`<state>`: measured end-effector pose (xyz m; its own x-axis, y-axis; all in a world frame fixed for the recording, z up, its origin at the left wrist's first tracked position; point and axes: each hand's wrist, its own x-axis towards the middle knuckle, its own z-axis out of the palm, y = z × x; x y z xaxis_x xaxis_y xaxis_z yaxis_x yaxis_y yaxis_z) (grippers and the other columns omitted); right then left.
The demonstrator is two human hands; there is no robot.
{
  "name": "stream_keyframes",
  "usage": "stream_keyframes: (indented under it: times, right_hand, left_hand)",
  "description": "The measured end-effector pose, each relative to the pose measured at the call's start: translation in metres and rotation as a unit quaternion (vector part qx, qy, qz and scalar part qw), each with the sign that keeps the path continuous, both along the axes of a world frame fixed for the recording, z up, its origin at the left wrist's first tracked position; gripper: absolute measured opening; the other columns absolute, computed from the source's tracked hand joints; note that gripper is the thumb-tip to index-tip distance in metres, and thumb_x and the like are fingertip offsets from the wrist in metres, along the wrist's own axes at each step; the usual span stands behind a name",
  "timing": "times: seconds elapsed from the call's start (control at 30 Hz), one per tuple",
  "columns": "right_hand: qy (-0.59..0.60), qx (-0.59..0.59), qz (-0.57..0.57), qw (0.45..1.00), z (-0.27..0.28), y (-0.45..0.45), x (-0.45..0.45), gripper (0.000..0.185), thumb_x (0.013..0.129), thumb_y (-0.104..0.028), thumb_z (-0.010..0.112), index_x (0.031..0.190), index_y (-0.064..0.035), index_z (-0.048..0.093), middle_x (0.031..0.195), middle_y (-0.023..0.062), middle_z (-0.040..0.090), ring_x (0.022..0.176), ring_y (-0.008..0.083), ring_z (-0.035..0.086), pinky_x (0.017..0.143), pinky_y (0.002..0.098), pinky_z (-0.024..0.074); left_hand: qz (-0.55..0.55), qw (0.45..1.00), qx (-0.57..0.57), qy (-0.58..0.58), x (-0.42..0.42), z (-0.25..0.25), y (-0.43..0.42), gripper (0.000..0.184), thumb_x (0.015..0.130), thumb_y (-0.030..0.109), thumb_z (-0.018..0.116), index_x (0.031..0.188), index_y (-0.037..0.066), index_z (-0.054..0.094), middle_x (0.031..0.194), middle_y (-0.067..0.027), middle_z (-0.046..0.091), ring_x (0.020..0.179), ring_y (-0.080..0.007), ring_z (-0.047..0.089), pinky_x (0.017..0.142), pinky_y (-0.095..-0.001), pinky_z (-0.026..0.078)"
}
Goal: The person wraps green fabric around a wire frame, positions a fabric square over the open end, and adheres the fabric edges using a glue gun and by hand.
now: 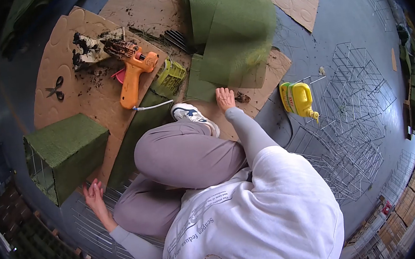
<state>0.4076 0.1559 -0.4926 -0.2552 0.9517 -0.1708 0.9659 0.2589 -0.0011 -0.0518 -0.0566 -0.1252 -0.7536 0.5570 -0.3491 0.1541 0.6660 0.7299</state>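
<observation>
My left hand point(94, 193) is held beside a box covered in green matting point(69, 139), its fingers apart and nothing in them. Thin wire shows at the box's open side. Farther forward, my right hand point(225, 99) has its fingers curled at the edge of a green mat piece point(200, 83), which lies partly under a larger green sheet point(232, 31). An orange glue gun point(132, 76), its nozzle crusted with dark residue, lies on the cardboard point(65, 53). A white cord runs from its handle toward my shoe point(193, 116).
Black scissors point(55, 89) lie on the cardboard at the left. A yellow-green plastic basket point(170, 77) sits near the glue gun. To the right stands a yellow jug point(297, 99), with wire frames point(353, 99) piled beyond it. More wire rods point(99, 229) lie below my left hand.
</observation>
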Motion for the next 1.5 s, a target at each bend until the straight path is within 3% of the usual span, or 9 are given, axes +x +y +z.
stream_keyframes:
  times: [0.23, 0.37, 0.5, 0.77, 0.8, 0.87, 1.3, 1.43, 1.5]
  right_hand:
    - [0.032, -0.042, 0.024, 0.998, 0.025, 0.011, -0.008, 0.023, 0.082, -0.019, 0.06, 0.102, -0.0081, 0.056, 0.099, 0.0093, 0.054, 0.095, 0.0264, 0.054, 0.078, 0.041, 0.0416]
    - [-0.049, -0.037, 0.007, 0.998, 0.003, 0.013, -0.024, 0.023, 0.082, -0.017, 0.061, 0.101, -0.0051, 0.057, 0.1, 0.0111, 0.054, 0.096, 0.0284, 0.054, 0.08, 0.0418, 0.0424]
    - [-0.016, -0.052, 0.031, 0.998, -0.002, 0.016, -0.016, 0.021, 0.081, -0.014, 0.059, 0.099, -0.0041, 0.058, 0.099, 0.0127, 0.054, 0.094, 0.0287, 0.056, 0.079, 0.0419, 0.0443]
    - [0.02, -0.143, 0.107, 0.984, 0.003, 0.025, 0.001, 0.042, 0.077, -0.032, 0.076, 0.098, 0.0004, 0.062, 0.099, 0.0163, 0.058, 0.093, 0.0317, 0.062, 0.077, 0.0427, 0.0514]
    - [0.019, -0.141, 0.108, 0.984, 0.004, 0.026, 0.002, 0.042, 0.077, -0.032, 0.076, 0.098, 0.0004, 0.062, 0.099, 0.0163, 0.058, 0.093, 0.0317, 0.062, 0.077, 0.0427, 0.0514]
    - [0.035, -0.143, 0.11, 0.983, 0.008, 0.027, 0.004, 0.018, 0.083, -0.015, 0.059, 0.089, -0.0044, 0.072, 0.096, 0.0151, 0.062, 0.093, 0.0309, 0.065, 0.075, 0.0409, 0.0518]
    - [0.012, -0.171, 0.086, 0.981, 0.012, 0.033, 0.002, 0.017, 0.084, -0.017, 0.059, 0.087, -0.0059, 0.072, 0.102, 0.014, 0.065, 0.098, 0.0292, 0.066, 0.073, 0.0435, 0.0512]
    - [0.11, -0.172, 0.115, 0.972, 0.02, 0.027, -0.008, 0.015, 0.083, -0.015, 0.057, 0.083, -0.0043, 0.068, 0.094, 0.0177, 0.062, 0.088, 0.0355, 0.065, 0.077, 0.0468, 0.0504]
    - [0.285, -0.042, -0.155, 0.945, 0.017, 0.036, -0.01, 0.015, 0.082, -0.015, 0.058, 0.081, -0.0028, 0.066, 0.094, 0.0198, 0.063, 0.088, 0.0365, 0.064, 0.077, 0.046, 0.0509]
  left_hand:
    - [0.013, 1.0, -0.002, 0.007, 0.001, -0.004, 0.005, 0.063, 0.098, 0.024, 0.06, 0.149, 0.002, 0.03, 0.12, -0.0124, 0.064, 0.107, -0.0189, 0.062, 0.092, -0.031, 0.047]
    - [0.008, 1.0, 0.0, 0.002, 0.002, -0.003, 0.005, 0.062, 0.098, 0.023, 0.06, 0.148, 0.001, 0.031, 0.118, -0.013, 0.064, 0.105, -0.0187, 0.063, 0.091, -0.0298, 0.048]
    - [0.006, 1.0, 0.004, -0.005, 0.001, -0.005, 0.004, 0.061, 0.098, 0.023, 0.061, 0.147, 0.0, 0.032, 0.117, -0.0139, 0.065, 0.105, -0.0189, 0.063, 0.091, -0.0298, 0.048]
    - [-0.035, 0.999, 0.002, -0.025, 0.002, -0.002, 0.008, 0.065, 0.098, 0.028, 0.06, 0.148, 0.0, 0.03, 0.119, -0.0145, 0.064, 0.109, -0.0201, 0.062, 0.093, -0.0298, 0.047]
    - [-0.033, 0.999, 0.004, -0.025, 0.003, -0.002, 0.008, 0.065, 0.098, 0.028, 0.06, 0.148, 0.0, 0.03, 0.119, -0.0145, 0.064, 0.109, -0.0201, 0.062, 0.093, -0.0298, 0.047]
    - [-0.029, 0.999, 0.014, -0.016, 0.006, -0.001, 0.009, 0.057, 0.099, 0.02, 0.059, 0.146, -0.001, 0.034, 0.113, -0.0152, 0.066, 0.103, -0.0202, 0.064, 0.092, -0.0303, 0.05]
    - [-0.012, 0.999, 0.04, -0.025, 0.003, -0.003, 0.003, 0.056, 0.099, 0.018, 0.058, 0.143, -0.006, 0.033, 0.114, -0.0164, 0.065, 0.105, -0.0206, 0.064, 0.092, -0.0299, 0.05]
    - [-0.015, 0.999, 0.038, -0.033, -0.001, -0.003, 0.002, 0.068, 0.098, 0.025, 0.061, 0.148, -0.005, 0.027, 0.115, -0.0128, 0.066, 0.105, -0.0179, 0.063, 0.093, -0.0276, 0.047]
    - [-0.013, 0.999, 0.038, -0.034, 0.003, -0.002, 0.006, 0.068, 0.098, 0.025, 0.061, 0.148, -0.006, 0.027, 0.115, -0.0129, 0.066, 0.105, -0.0177, 0.063, 0.093, -0.0276, 0.047]
